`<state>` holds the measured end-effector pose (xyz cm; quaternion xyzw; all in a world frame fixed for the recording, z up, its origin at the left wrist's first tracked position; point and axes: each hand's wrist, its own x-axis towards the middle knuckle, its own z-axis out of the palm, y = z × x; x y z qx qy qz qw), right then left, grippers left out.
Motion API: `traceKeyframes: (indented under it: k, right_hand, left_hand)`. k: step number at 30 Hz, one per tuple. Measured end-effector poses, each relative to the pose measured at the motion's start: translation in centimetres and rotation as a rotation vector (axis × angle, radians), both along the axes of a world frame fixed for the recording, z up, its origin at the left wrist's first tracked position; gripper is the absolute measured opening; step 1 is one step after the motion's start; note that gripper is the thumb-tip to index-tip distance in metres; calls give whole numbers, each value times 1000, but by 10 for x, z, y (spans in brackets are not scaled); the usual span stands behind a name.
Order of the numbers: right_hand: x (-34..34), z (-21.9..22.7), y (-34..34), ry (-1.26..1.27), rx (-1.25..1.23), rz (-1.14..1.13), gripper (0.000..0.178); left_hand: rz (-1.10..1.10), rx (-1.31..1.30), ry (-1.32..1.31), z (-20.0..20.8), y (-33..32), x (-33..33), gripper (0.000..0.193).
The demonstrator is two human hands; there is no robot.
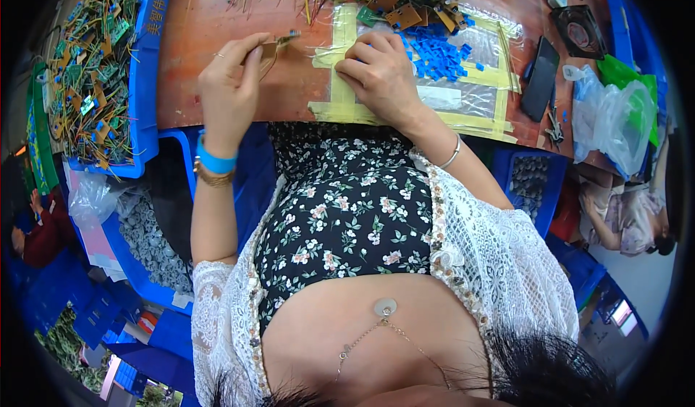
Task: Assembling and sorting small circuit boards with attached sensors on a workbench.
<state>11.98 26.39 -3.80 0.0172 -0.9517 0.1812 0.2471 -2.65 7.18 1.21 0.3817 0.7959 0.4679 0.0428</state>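
Observation:
My left hand (230, 88) pinches a small tan circuit board (269, 48) between thumb and fingers, just above the reddish-brown table. Thin wires trail from the board, and a small dark-and-green part shows at its far end. To the right, my right hand (380, 77) has its fingers curled and pressed together over the yellow-taped part of the table. Whatever those fingers hold, if anything, is hidden. Beside them lies a pile of small blue pieces (438, 56). Just beyond that pile is a heap of tan circuit boards with wires (405, 16).
A blue bin (148, 81) full of wired boards stands on the left. On the right lie a black phone (541, 74), keys (554, 130), a small black fan (579, 32) and plastic bags (615, 117). Below are bins of grey parts (148, 240). Another person (622, 215) sits at the right.

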Motion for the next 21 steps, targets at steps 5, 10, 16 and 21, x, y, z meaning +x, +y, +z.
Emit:
traceKeyframes:
  k: [5,10,16,21]
  right_hand:
    - [0,12,-12,-74,188,-17,5]
    - [7,18,-23,-84,171,1,7]
    - [8,9,-16,-44,-17,-28,15]
    - [13,12,-7,79,-21,-132,16]
  left_hand:
    - [-415,-258,-441,35,-16,-29,22]
    - [-625,-510,-60,12,24,-47,23]
    - [-251,-41,620,6,35,-54,30]
    - [175,179,827,25,7,-4,36]
